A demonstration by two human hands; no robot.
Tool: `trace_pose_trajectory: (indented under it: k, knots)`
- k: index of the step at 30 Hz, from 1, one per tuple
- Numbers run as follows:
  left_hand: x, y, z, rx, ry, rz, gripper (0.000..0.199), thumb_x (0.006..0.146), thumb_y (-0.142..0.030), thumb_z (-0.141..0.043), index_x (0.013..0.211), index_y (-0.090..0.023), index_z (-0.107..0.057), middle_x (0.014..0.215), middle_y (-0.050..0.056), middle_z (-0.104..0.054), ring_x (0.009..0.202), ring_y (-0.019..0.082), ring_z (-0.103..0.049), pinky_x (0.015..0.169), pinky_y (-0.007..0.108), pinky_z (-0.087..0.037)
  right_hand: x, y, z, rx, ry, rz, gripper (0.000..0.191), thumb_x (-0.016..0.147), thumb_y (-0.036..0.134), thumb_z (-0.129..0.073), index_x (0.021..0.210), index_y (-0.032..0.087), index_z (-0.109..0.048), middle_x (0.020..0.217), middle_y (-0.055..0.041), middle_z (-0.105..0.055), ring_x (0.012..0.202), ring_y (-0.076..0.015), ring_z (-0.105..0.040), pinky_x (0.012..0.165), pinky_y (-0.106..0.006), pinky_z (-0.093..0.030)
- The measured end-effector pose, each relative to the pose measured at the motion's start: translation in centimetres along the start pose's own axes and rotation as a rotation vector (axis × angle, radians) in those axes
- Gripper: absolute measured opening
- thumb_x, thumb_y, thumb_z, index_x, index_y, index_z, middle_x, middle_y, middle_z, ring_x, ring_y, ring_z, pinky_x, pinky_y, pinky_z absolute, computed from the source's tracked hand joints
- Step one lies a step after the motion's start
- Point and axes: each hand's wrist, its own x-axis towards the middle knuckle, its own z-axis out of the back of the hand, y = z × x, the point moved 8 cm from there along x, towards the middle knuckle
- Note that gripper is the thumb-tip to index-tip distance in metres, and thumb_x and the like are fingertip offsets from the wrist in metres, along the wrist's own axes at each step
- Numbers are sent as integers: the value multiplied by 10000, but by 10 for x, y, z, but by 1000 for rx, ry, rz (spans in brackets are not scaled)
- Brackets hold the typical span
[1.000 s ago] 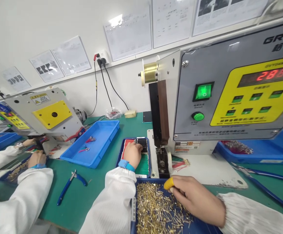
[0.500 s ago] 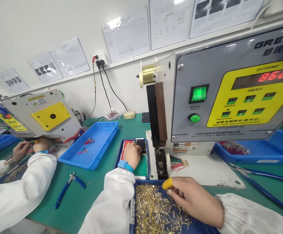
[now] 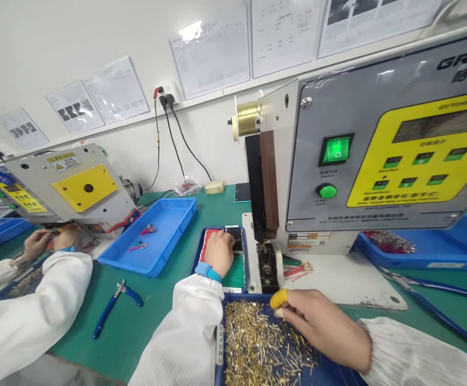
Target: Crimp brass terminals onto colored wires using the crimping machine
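Note:
My left hand, with a blue wrist strap, lies on the wires in a dark blue tray. Its fingers rest over black and green wire lengths, and the grip is hidden. My right hand hangs just above a blue tray of loose brass terminals. A yellow finger cot covers one fingertip, pinched against the other fingers. Anything between them is too small to tell. To the right of my left hand stands a crimping press, with finished wires lying beside its foot.
A co-worker's hands work under a second press at left. Between us lie blue pliers and a blue tray holding small wire bunches. Another blue tray and pliers lie at right.
The press's red readout has gone dark. My hands have barely moved. The co-worker's hands stay near the second press, and the view has shifted slightly.

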Motion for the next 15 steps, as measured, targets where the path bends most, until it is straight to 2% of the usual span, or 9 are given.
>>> trace_pose_trajectory:
  k: [4, 8, 11, 15]
  knots:
    - [-10, -19, 15, -77, -139, -96, 181, 915, -146, -439, 829, -146, -598, 879, 50, -584, 882, 183, -468, 813, 316, -380, 2, -5, 4, 94, -60, -20, 230, 936, 318, -389, 735, 215, -434, 700, -35, -599, 665, -227, -582, 581, -331, -408]
    - [-23, -41, 27, -127, -241, -203, 171, 923, -148, -416, 842, -151, -566, 886, 51, -576, 888, 189, -454, 813, 324, -383, 12, -11, 5, 393, -40, -82, 217, 931, 375, -383, 810, 205, -442, 741, -44, -617, 635, -189, -597, 552, -307, -462]
    - [-30, -50, 35, -165, -290, -254, 167, 926, -142, -411, 845, -152, -556, 887, 48, -575, 890, 182, -453, 819, 321, -384, 31, -6, 14, 561, 62, -153, 249, 859, 434, -491, 835, 189, -452, 761, -50, -620, 571, -166, -591, 470, -263, -446]
    - [-35, -52, 44, -195, -350, -286, 179, 939, -154, -408, 865, -150, -571, 891, 46, -579, 897, 173, -464, 822, 312, -387, 51, 8, 31, 598, 310, -175, 249, 768, 386, -643, 798, 166, -531, 723, -37, -633, 601, -164, -604, 490, -240, -444]
